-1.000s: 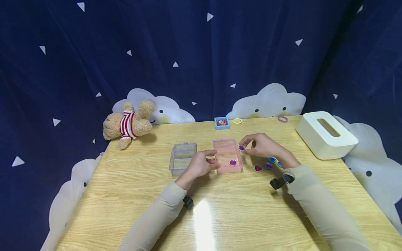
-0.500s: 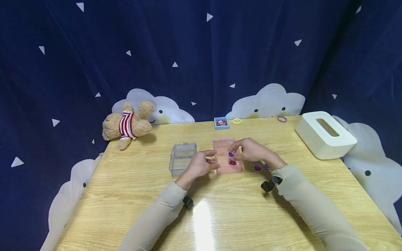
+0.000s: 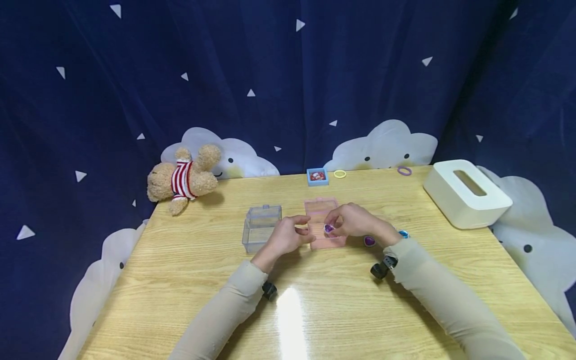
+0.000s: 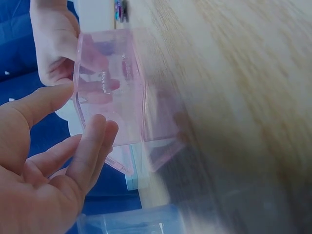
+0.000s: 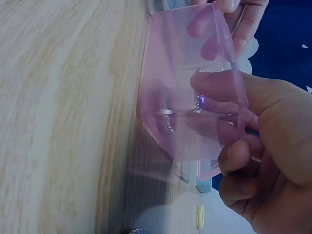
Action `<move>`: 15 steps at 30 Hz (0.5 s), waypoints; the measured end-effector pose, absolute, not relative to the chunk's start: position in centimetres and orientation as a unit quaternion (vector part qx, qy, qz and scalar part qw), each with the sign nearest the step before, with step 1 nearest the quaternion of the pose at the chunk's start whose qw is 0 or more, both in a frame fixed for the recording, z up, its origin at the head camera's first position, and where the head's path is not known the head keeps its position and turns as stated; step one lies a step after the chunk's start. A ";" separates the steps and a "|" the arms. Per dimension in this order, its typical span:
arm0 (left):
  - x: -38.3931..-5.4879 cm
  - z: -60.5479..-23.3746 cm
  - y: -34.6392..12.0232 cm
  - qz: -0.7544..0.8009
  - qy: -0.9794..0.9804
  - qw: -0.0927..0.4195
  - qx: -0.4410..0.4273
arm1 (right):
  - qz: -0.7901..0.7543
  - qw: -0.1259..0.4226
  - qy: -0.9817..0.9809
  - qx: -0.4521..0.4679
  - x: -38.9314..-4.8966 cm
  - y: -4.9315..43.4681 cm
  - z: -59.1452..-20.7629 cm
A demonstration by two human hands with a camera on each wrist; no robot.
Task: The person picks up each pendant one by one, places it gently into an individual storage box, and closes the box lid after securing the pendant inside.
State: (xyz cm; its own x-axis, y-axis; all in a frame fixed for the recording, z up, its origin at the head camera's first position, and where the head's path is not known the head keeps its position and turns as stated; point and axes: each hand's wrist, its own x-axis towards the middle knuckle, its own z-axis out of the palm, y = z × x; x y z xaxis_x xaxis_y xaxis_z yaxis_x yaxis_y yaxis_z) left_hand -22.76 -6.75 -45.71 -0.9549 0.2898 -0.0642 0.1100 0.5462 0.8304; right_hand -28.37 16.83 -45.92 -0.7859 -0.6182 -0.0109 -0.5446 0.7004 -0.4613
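Observation:
A clear pink box (image 3: 325, 243) with its lid folded back stands mid-table. My left hand (image 3: 288, 235) holds its left side, with thumb and curved fingers against the wall and rim. My right hand (image 3: 357, 220) reaches into the box and pinches a purple heart-shaped gem (image 3: 329, 228) with a white beaded edge. In the right wrist view, that gem (image 5: 198, 102) sits between thumb and fingers, above another beaded gem (image 5: 166, 114) on the box floor. Beside the right wrist, a reddish-purple heart gem (image 3: 369, 241) and a blue gem (image 3: 403, 233) lie partly hidden.
Left of the pink box is a clear grey-blue box (image 3: 261, 232), also with its lid up. Farther back lie a small blue framed box (image 3: 317, 177), a yellow ring (image 3: 340, 174) and a purple ring (image 3: 404, 171). A teddy bear (image 3: 184, 177) and a white tissue box (image 3: 468, 195) flank them.
My right hand has carried the purple gem leftward from beside the pink box, then lower into it. My left hand stays put on the box.

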 end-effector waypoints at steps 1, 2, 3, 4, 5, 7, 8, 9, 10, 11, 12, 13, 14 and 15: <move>-22.8 -45.7 -6.7 0.462 0.874 0.097 0.115 | -0.220 0.083 0.919 -0.318 -28.4 16.8 -46.0; -22.8 -45.7 -6.7 0.461 0.875 0.096 0.115 | -0.215 0.083 0.919 -0.320 -28.3 16.7 -46.0; -22.8 -45.7 -6.7 0.461 0.875 0.096 0.116 | -0.210 0.082 0.919 -0.323 -28.3 16.7 -46.0; -22.8 -45.7 -6.7 0.460 0.875 0.095 0.116 | -0.205 0.081 0.920 -0.325 -28.3 16.7 -46.1; -22.8 -45.7 -6.7 0.460 0.875 0.095 0.117 | -0.201 0.081 0.921 -0.324 -28.3 16.7 -46.1; -22.8 -45.6 -6.7 0.460 0.875 0.096 0.118 | -0.194 0.079 0.923 -0.323 -28.3 16.7 -46.2; -22.8 -45.6 -6.7 0.460 0.875 0.096 0.119 | -0.191 0.079 0.924 -0.321 -28.3 16.7 -46.2; -22.7 -45.6 -6.7 0.460 0.875 0.096 0.119 | -0.190 0.079 0.925 -0.320 -28.2 16.7 -46.2; -22.7 -45.6 -6.7 0.460 0.875 0.096 0.119 | -0.190 0.081 0.926 -0.316 -28.2 16.7 -46.2; -22.7 -45.5 -6.7 0.460 0.875 0.097 0.119 | -0.190 0.081 0.926 -0.315 -28.2 16.7 -46.2; -22.7 -45.5 -6.7 0.461 0.874 0.097 0.119 | -0.189 0.081 0.927 -0.315 -28.2 16.7 -46.1; -22.7 -45.5 -6.7 0.460 0.874 0.097 0.118 | -0.190 0.081 0.927 -0.315 -28.2 16.7 -46.1; -22.7 -45.5 -6.7 0.461 0.874 0.097 0.118 | -0.190 0.081 0.926 -0.316 -28.2 16.7 -46.1; -22.7 -45.5 -6.7 0.460 0.875 0.096 0.117 | -0.192 0.080 0.925 -0.317 -28.2 16.7 -46.1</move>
State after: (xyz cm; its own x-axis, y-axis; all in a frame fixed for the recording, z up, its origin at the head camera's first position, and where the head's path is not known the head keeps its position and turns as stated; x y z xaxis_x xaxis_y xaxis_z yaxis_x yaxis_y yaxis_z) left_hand -22.69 -6.71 -45.53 -0.9542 0.2930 -0.0610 0.1156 0.5489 0.8279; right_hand -28.17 16.73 -46.10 -0.7860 -0.6176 -0.0271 -0.5559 0.7252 -0.4063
